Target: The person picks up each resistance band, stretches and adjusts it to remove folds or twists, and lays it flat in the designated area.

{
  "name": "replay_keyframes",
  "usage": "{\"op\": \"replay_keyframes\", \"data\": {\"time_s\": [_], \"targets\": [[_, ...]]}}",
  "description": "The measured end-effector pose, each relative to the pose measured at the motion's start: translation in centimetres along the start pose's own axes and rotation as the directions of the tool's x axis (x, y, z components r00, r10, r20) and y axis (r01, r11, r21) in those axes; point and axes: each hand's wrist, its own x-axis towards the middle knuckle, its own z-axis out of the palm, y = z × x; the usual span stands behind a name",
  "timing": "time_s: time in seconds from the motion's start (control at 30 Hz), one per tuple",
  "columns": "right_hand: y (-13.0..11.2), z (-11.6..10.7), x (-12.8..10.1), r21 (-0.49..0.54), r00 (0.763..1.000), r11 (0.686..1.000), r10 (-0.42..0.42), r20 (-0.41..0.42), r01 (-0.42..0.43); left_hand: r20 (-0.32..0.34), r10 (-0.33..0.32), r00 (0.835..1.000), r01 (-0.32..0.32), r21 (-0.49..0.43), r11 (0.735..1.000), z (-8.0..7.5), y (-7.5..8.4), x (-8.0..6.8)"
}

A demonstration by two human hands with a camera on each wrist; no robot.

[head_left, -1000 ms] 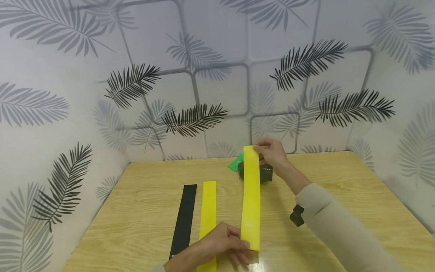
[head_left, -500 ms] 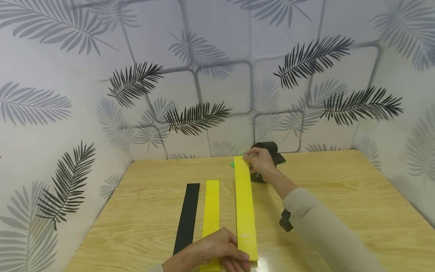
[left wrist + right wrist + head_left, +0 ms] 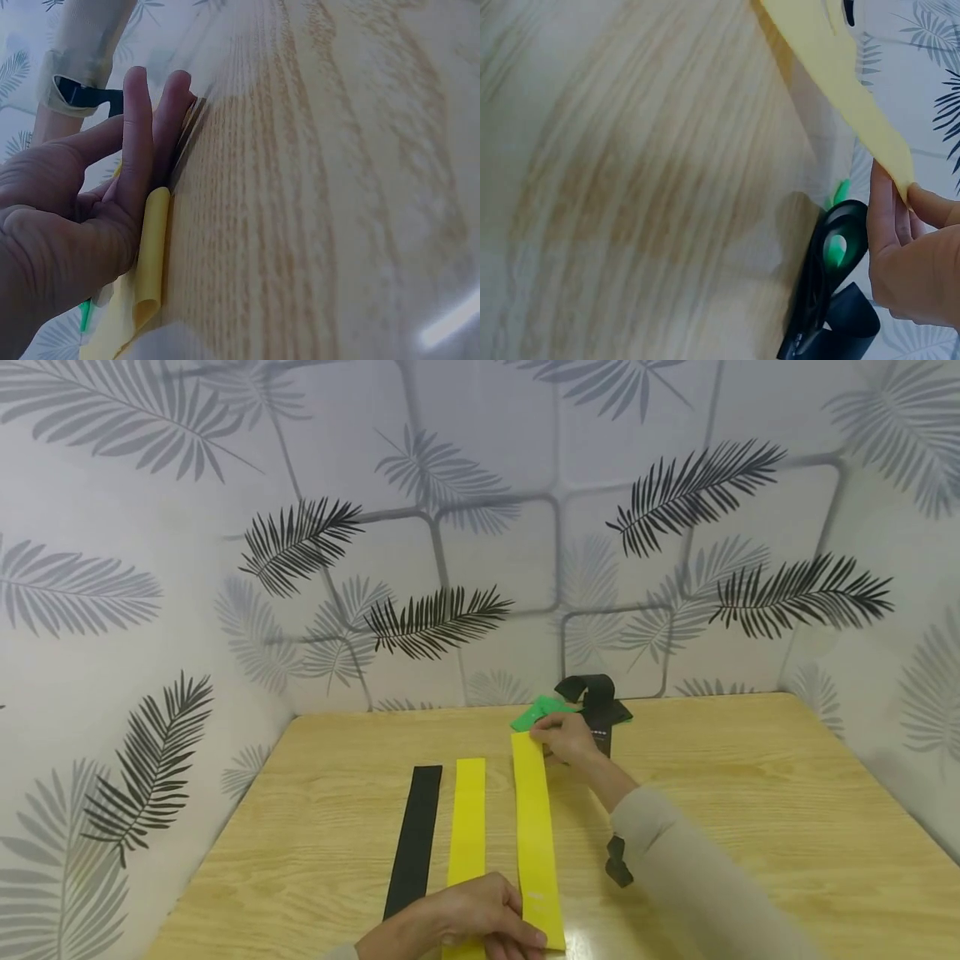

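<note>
A yellow resistance band (image 3: 534, 835), a flat loop with small pale print near its close end, is stretched out lengthwise between both hands. My right hand (image 3: 566, 739) pinches its far end between thumb and fingers. In the right wrist view that end of the band slopes up off the wood to the fingertips. At the near end my left hand (image 3: 476, 910) grips the band's corner, thumb on top. A second yellow band (image 3: 468, 818) lies flat just left of it, partly covered by the left hand and forearm. Left of that lies a black band (image 3: 415, 839).
Behind the right hand, a heap of curled black bands (image 3: 598, 693) and a green band (image 3: 536, 710) sits at the back of the wooden table (image 3: 315, 827). A leaf-patterned wall (image 3: 465, 560) rises directly behind the table edge.
Both hands have lowered the held yellow band and drawn it toward the person and slightly left, closer to the second yellow band. The black and green heap shows more beyond the right hand.
</note>
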Motion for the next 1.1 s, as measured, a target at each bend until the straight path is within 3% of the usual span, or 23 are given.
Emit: {"op": "replay_keyframes", "data": {"time_s": [0.17,0.43,0.67,0.93,1.1], "targets": [[0.9,0.4,0.1,0.030,1.000,1.000,0.004,-0.008,-0.004,-0.004,-0.008,1.000,0.008,0.012,1.000,-0.1,-0.2,0.0],[1.7,0.7,0.3,0.015,1.000,1.000,0.003,0.030,-0.003,0.048,-0.063,0.997,0.061,0.044,0.997,-0.8,0.1,-0.3],[1.9,0.7,0.2,-0.014,0.996,1.000,-0.002,0.088,0.003,0.093,-0.030,0.995,0.023,0.074,0.997,-1.2,0.4,-1.1],[0.8,0.6,-0.3,-0.084,0.990,0.995,-0.045,0.131,0.057,0.173,-0.040,0.984,0.025,0.084,0.996,-1.7,1.1,-1.6],[-0.2,0.2,-0.4,-0.107,0.992,0.992,-0.057,0.116,0.070,0.186,-0.048,0.981,0.030,0.103,0.994,-1.8,1.4,-1.9]]}}
